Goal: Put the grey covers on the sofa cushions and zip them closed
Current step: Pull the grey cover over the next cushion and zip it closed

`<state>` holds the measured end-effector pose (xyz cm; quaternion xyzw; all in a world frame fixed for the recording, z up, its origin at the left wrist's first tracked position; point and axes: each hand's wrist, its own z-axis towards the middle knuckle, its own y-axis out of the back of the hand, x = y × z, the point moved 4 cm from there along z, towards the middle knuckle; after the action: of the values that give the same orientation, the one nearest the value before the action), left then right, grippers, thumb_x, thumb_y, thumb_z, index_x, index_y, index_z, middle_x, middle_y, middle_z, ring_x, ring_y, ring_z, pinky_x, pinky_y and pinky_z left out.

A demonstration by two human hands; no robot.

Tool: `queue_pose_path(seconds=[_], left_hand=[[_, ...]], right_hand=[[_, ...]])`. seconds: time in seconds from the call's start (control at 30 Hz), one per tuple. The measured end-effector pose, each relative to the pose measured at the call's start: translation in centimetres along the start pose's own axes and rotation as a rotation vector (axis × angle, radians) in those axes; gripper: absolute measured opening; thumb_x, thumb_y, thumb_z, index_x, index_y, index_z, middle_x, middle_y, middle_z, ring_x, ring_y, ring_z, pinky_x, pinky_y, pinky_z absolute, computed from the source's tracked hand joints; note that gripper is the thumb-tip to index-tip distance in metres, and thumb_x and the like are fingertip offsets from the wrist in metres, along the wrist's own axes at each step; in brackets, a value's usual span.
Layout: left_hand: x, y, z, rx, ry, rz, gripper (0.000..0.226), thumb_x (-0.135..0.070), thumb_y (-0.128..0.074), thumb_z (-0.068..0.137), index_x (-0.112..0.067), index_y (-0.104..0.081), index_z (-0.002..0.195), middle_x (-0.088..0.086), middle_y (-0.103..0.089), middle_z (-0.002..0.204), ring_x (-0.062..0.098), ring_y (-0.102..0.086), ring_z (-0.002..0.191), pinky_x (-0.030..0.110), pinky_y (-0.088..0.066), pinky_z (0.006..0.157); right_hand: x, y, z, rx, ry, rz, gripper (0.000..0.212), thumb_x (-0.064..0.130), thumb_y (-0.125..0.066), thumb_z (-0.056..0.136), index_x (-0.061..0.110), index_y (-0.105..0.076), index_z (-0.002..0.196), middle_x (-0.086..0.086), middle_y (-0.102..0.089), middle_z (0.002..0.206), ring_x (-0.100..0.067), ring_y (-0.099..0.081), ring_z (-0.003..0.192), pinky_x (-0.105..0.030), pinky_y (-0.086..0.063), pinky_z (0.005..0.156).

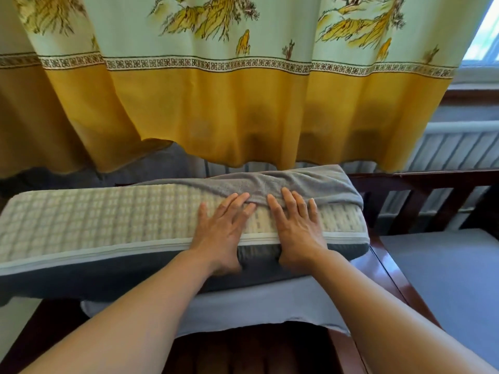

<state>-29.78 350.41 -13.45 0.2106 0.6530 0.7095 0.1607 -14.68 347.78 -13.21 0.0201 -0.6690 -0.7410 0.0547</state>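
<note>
A long sofa cushion (108,217) with a pale woven check top and a white zip seam along its near edge lies across the wooden sofa frame. A grey cover (310,184) is bunched over its far right end, its rumpled edge running across the cushion top. My left hand (224,228) lies flat on the cushion, fingers straight, fingertips touching the cover's edge. My right hand (297,225) lies flat beside it, fingers straight, tips on the cover's edge. Both thumbs hang over the cushion's near side.
A yellow and pale green curtain (243,103) hangs just behind the cushion. A dark wooden armrest (388,265) runs along the right, with another grey seat cushion (445,265) beyond it. Grey cloth (243,306) lies under the cushion. A radiator (459,147) stands at the back right.
</note>
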Motion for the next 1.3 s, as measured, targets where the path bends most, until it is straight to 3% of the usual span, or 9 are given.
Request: queue_pose_path(seconds=[0.2, 0.3, 0.4, 0.47, 0.6, 0.77, 1.0, 1.17, 1.3], left_hand=[[2.4, 0.9, 4.4, 0.028, -0.036, -0.045, 0.130, -0.059, -0.076, 0.053, -0.032, 0.012, 0.145, -0.016, 0.026, 0.148, 0.012, 0.020, 0.140, 0.062, -0.002, 0.108], [3.4, 1.1, 6.5, 0.071, -0.052, -0.077, 0.132, -0.072, -0.069, 0.051, -0.031, 0.013, 0.145, -0.016, 0.028, 0.149, 0.011, 0.023, 0.140, 0.063, -0.001, 0.108], [3.8, 1.4, 8.0, 0.079, -0.053, -0.136, 0.112, -0.088, -0.032, 0.064, -0.028, 0.009, 0.148, -0.015, 0.027, 0.151, 0.010, 0.024, 0.139, 0.060, -0.001, 0.109], [3.1, 1.4, 8.7, 0.007, -0.032, -0.177, 0.089, -0.078, -0.016, 0.079, -0.024, -0.002, 0.148, -0.013, 0.020, 0.154, 0.009, 0.020, 0.141, 0.055, -0.001, 0.112], [-1.3, 2.5, 10.7, -0.244, 0.007, -0.228, 0.044, -0.045, -0.038, 0.091, -0.021, -0.032, 0.127, -0.001, -0.016, 0.154, 0.016, -0.011, 0.142, 0.053, -0.010, 0.110], [-6.6, 4.1, 15.0, -0.369, 0.184, -0.244, 0.040, -0.029, -0.047, 0.086, -0.025, -0.044, 0.126, -0.001, -0.047, 0.131, 0.024, -0.041, 0.122, 0.055, -0.024, 0.104], [-8.1, 4.0, 19.4, -0.430, 0.427, -0.220, 0.021, -0.024, -0.051, 0.087, -0.025, -0.057, 0.106, 0.003, -0.055, 0.114, 0.028, -0.044, 0.107, 0.049, -0.033, 0.095], [-7.0, 4.2, 20.9, -0.621, 0.443, -0.419, 0.010, -0.013, -0.053, 0.088, -0.017, -0.062, 0.088, 0.004, -0.067, 0.089, 0.025, -0.056, 0.087, 0.037, -0.033, 0.082], [-6.8, 4.5, 20.9, -0.706, 0.405, -0.477, 0.006, -0.009, -0.058, 0.085, -0.013, -0.061, 0.083, 0.007, -0.066, 0.078, 0.028, -0.057, 0.078, 0.037, -0.036, 0.074]], right_hand=[[-1.7, 1.9, 5.0, 0.150, 0.010, 0.097, 0.123, 0.035, -0.077, 0.059, 0.031, 0.010, 0.146, 0.002, 0.018, 0.155, -0.022, 0.019, 0.142, -0.046, 0.015, 0.113], [-3.2, 2.5, 7.0, 0.204, -0.034, 0.273, 0.109, 0.046, -0.071, 0.070, 0.025, 0.003, 0.148, 0.005, 0.012, 0.157, -0.017, 0.017, 0.143, -0.046, 0.014, 0.113], [-5.9, 3.0, 8.4, 0.065, -0.137, 0.276, 0.082, 0.052, -0.054, 0.085, 0.024, -0.011, 0.148, 0.007, -0.001, 0.158, -0.015, 0.008, 0.144, -0.045, 0.010, 0.114], [-8.0, 3.1, 8.7, -0.060, -0.191, 0.243, 0.064, 0.050, -0.046, 0.090, 0.026, -0.023, 0.145, 0.006, -0.013, 0.156, -0.018, -0.003, 0.144, -0.044, 0.004, 0.115], [-10.3, 2.9, 9.2, -0.347, -0.287, 0.281, 0.035, 0.030, -0.053, 0.086, 0.018, -0.051, 0.120, -0.008, -0.040, 0.133, -0.030, -0.034, 0.122, -0.040, -0.020, 0.107], [-12.2, 3.2, 10.9, -0.473, -0.449, 0.248, 0.027, 0.009, -0.050, 0.084, 0.009, -0.052, 0.111, -0.015, -0.047, 0.116, -0.032, -0.041, 0.103, -0.037, -0.034, 0.087], [-14.9, 4.4, 13.3, -0.488, -0.522, 0.189, 0.022, 0.002, -0.036, 0.092, 0.007, -0.049, 0.109, -0.013, -0.050, 0.111, -0.026, -0.046, 0.099, -0.029, -0.043, 0.071], [-13.9, 4.0, 14.2, -0.458, -0.279, 0.152, 0.022, 0.021, -0.046, 0.091, 0.014, -0.051, 0.111, -0.006, -0.057, 0.111, -0.024, -0.051, 0.103, -0.035, -0.040, 0.086], [-13.0, 3.8, 15.7, -0.454, -0.323, 0.162, 0.020, 0.019, -0.045, 0.091, 0.010, -0.055, 0.106, -0.008, -0.059, 0.108, -0.026, -0.052, 0.101, -0.037, -0.040, 0.082]])
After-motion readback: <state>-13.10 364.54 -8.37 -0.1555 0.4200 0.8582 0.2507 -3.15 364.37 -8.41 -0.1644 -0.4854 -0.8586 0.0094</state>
